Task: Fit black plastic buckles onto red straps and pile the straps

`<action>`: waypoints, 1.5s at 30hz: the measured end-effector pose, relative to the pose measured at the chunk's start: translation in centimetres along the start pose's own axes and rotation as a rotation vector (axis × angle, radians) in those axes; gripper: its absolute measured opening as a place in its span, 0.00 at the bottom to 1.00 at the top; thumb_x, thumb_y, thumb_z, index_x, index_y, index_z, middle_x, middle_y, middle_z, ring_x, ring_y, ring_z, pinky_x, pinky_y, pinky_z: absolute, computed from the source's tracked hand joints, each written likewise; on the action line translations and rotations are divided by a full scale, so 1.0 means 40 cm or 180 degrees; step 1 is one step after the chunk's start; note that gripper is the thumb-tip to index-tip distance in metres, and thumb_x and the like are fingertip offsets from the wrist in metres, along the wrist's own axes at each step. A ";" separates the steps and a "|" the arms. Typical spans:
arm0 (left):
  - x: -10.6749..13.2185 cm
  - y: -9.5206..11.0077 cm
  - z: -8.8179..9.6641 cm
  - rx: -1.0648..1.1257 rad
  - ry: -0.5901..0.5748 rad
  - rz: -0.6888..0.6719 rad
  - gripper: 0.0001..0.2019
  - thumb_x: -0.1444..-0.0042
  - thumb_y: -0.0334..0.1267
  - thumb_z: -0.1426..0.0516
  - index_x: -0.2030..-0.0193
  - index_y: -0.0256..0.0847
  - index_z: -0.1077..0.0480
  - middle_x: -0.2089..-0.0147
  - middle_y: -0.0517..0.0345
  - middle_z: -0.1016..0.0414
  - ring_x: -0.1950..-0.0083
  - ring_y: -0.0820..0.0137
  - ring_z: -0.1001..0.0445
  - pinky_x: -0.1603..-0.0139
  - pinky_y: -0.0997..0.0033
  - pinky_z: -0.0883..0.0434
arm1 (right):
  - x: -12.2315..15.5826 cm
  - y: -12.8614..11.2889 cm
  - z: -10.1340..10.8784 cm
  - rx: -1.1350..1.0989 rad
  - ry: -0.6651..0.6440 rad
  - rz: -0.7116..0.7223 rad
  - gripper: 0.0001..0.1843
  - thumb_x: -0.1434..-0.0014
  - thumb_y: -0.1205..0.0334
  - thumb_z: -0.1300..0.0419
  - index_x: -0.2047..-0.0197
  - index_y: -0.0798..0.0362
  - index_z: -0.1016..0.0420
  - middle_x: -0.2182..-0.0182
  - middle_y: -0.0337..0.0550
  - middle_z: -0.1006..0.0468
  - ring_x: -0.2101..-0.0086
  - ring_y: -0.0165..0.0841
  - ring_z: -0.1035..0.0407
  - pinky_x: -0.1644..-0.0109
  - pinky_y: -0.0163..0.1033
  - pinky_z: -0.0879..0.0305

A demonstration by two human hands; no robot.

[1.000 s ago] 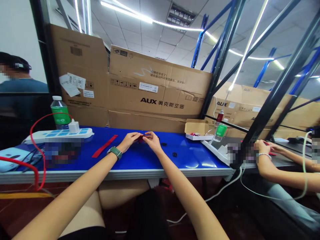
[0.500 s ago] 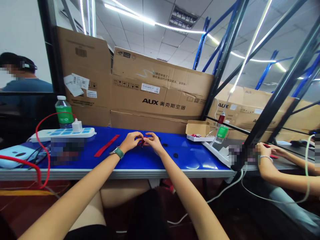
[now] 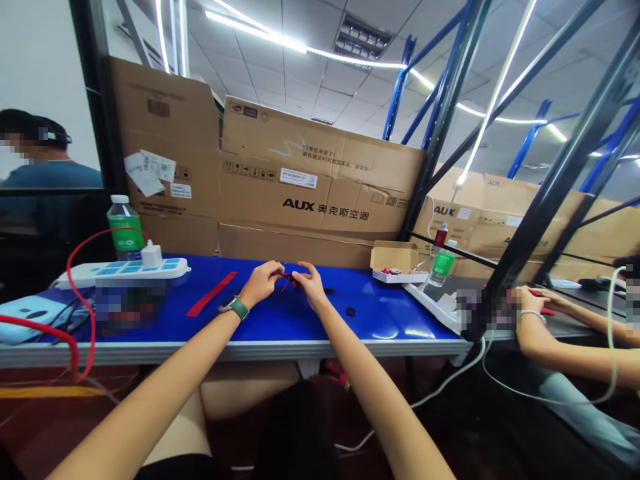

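My left hand (image 3: 260, 284) and my right hand (image 3: 310, 287) sit close together over a blue table (image 3: 400, 300), fingertips pinching a small, thin red piece (image 3: 289, 277). Its exact shape is partly hidden by my fingers. A longer flat red strap (image 3: 213, 294) lies on the table to the left of my left hand. Two small black pieces (image 3: 329, 291) (image 3: 351, 311) lie to the right of my right hand. A green-banded watch (image 3: 235, 308) is on my left wrist.
A white power strip (image 3: 120, 269), a green-labelled bottle (image 3: 125, 228) and a red cable (image 3: 75, 293) stand at the left. A small open cardboard box (image 3: 395, 261) stands at the right. Beyond a black upright (image 3: 515, 253), a co-worker's hands (image 3: 530, 301) work. Cardboard cartons (image 3: 310, 180) line the back.
My hands stay in nearly the same spot over the table. My fingers have shifted on the red piece, and thin red ends now show between them. The view has moved slightly.
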State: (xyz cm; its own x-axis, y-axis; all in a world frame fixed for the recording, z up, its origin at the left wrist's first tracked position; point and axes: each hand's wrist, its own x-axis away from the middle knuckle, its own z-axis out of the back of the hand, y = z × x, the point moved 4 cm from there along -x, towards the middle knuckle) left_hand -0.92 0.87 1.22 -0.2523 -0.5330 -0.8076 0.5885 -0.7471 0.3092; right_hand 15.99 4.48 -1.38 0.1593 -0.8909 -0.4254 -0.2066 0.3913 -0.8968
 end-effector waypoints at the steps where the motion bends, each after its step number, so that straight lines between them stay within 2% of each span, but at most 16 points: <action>1: -0.001 0.000 0.000 0.0012 0.0003 0.0020 0.07 0.44 0.28 0.46 0.63 0.42 0.30 0.63 0.57 0.26 0.60 0.66 0.27 0.56 0.66 0.32 | -0.003 0.002 0.000 0.0001 0.0028 0.0045 0.32 0.54 0.50 0.29 0.48 0.51 0.30 0.78 0.34 0.24 0.76 0.30 0.30 0.70 0.34 0.35; 7: 0.000 -0.007 0.012 -0.0015 0.0094 0.0127 0.06 0.43 0.31 0.46 0.62 0.42 0.28 0.62 0.55 0.24 0.60 0.65 0.26 0.56 0.65 0.31 | -0.009 0.005 0.019 -0.0028 0.0323 -0.0121 0.31 0.54 0.47 0.29 0.50 0.49 0.32 0.73 0.36 0.23 0.70 0.35 0.25 0.65 0.38 0.30; 10: 0.003 -0.007 0.014 0.0060 0.0009 0.0202 0.04 0.41 0.36 0.44 0.62 0.42 0.28 0.62 0.54 0.24 0.61 0.65 0.26 0.58 0.66 0.30 | -0.001 -0.001 0.023 -0.0216 0.0136 -0.0268 0.33 0.53 0.47 0.29 0.48 0.46 0.36 0.68 0.36 0.23 0.66 0.36 0.24 0.63 0.41 0.26; 13: 0.008 0.001 0.000 0.0334 -0.0206 0.0215 0.09 0.40 0.42 0.42 0.57 0.42 0.27 0.57 0.53 0.23 0.60 0.65 0.25 0.58 0.67 0.28 | 0.006 -0.004 0.024 -0.0352 0.0014 -0.0312 0.33 0.52 0.47 0.29 0.48 0.44 0.38 0.66 0.35 0.25 0.66 0.34 0.25 0.63 0.42 0.25; 15: 0.011 0.006 -0.013 0.0485 -0.0319 0.0215 0.13 0.43 0.44 0.39 0.53 0.42 0.28 0.54 0.52 0.23 0.58 0.65 0.24 0.58 0.66 0.26 | 0.005 0.001 0.020 -0.0354 -0.0073 -0.0294 0.31 0.51 0.47 0.30 0.48 0.45 0.38 0.66 0.36 0.25 0.66 0.34 0.25 0.63 0.42 0.24; 18: 0.013 0.005 -0.025 0.0535 -0.0397 0.0186 0.13 0.44 0.40 0.39 0.52 0.42 0.29 0.54 0.52 0.23 0.59 0.65 0.23 0.58 0.67 0.26 | -0.004 0.018 0.013 -0.0178 -0.0243 -0.0268 0.29 0.49 0.48 0.31 0.49 0.45 0.38 0.64 0.36 0.25 0.67 0.33 0.26 0.65 0.40 0.25; 22: 0.010 -0.018 -0.017 0.0376 -0.0348 0.0170 0.09 0.41 0.34 0.45 0.55 0.41 0.27 0.56 0.53 0.21 0.59 0.65 0.23 0.55 0.66 0.27 | -0.016 0.036 0.016 0.0488 -0.0303 -0.0192 0.23 0.44 0.48 0.36 0.50 0.47 0.36 0.70 0.33 0.28 0.74 0.29 0.30 0.71 0.34 0.32; 26: 0.008 -0.045 -0.001 0.0224 -0.0415 0.0120 0.07 0.41 0.33 0.45 0.58 0.43 0.26 0.58 0.53 0.20 0.56 0.63 0.22 0.51 0.64 0.28 | -0.010 0.031 0.011 0.0867 -0.0560 -0.0052 0.16 0.41 0.52 0.38 0.52 0.48 0.29 0.70 0.35 0.28 0.68 0.31 0.32 0.64 0.35 0.32; 28: 0.009 -0.059 0.010 0.0185 -0.0303 0.0210 0.07 0.42 0.34 0.44 0.58 0.43 0.27 0.59 0.54 0.20 0.57 0.63 0.22 0.53 0.64 0.28 | -0.003 0.028 0.005 0.0933 -0.0709 -0.0042 0.15 0.41 0.52 0.38 0.52 0.47 0.28 0.68 0.37 0.28 0.66 0.32 0.32 0.62 0.36 0.33; 31: 0.011 -0.073 0.024 0.0073 -0.0113 0.0339 0.05 0.43 0.35 0.41 0.60 0.43 0.28 0.63 0.56 0.21 0.62 0.64 0.23 0.57 0.66 0.29 | 0.004 0.034 -0.003 0.0975 -0.0944 -0.0240 0.15 0.39 0.51 0.41 0.51 0.48 0.28 0.68 0.36 0.29 0.71 0.30 0.36 0.66 0.34 0.37; 34: 0.012 -0.080 0.030 -0.0073 -0.0102 0.0340 0.03 0.44 0.34 0.41 0.63 0.43 0.28 0.66 0.57 0.22 0.64 0.65 0.24 0.59 0.67 0.30 | 0.007 0.045 -0.008 0.1079 -0.1081 -0.0383 0.13 0.37 0.51 0.43 0.53 0.49 0.28 0.69 0.35 0.30 0.74 0.28 0.40 0.68 0.33 0.40; 40: 0.016 -0.075 0.045 -0.0520 -0.0175 0.0172 0.05 0.45 0.32 0.44 0.67 0.44 0.28 0.67 0.57 0.23 0.64 0.65 0.26 0.61 0.67 0.34 | 0.008 0.035 -0.031 0.1866 -0.0958 0.0283 0.03 0.36 0.61 0.44 0.62 0.50 0.31 0.66 0.37 0.27 0.62 0.33 0.34 0.51 0.39 0.38; 45: 0.016 -0.066 0.056 -0.1038 -0.0155 0.0120 0.05 0.46 0.30 0.43 0.68 0.46 0.28 0.68 0.56 0.22 0.62 0.61 0.26 0.60 0.64 0.36 | 0.016 0.034 -0.052 0.2186 -0.1001 0.0506 0.03 0.35 0.64 0.46 0.62 0.49 0.33 0.65 0.40 0.26 0.61 0.36 0.31 0.50 0.42 0.37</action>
State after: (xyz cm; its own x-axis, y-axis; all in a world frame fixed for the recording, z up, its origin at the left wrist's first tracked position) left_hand -4.35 1.63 0.99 -0.2574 -0.5820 -0.7714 0.8110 -0.5641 0.1549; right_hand 13.81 3.97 -2.60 0.4659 -0.7447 -0.4779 0.3791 0.6560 -0.6526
